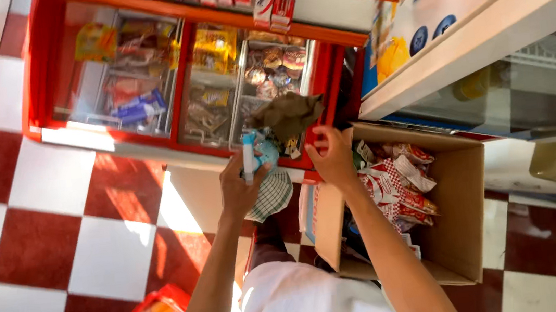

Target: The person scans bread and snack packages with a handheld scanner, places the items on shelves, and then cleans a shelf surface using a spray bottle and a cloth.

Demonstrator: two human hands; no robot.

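Head view: left hand (239, 189) grips a spray bottle (248, 155) (right hand (332, 157) beside it).

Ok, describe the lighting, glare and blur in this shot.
Head view: hard sunlight streaks the checkered floor; glare washes the red display case glass, dimming the snacks inside; left hand and right hand are slightly motion-blurred; the cardboard box sits in softer shade.

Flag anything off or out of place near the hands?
A crumpled brown rag sits bunched against the red glass-front display case, above the right hand. The left hand holds a small blue-capped bottle and a checked cloth. Nothing spilled.
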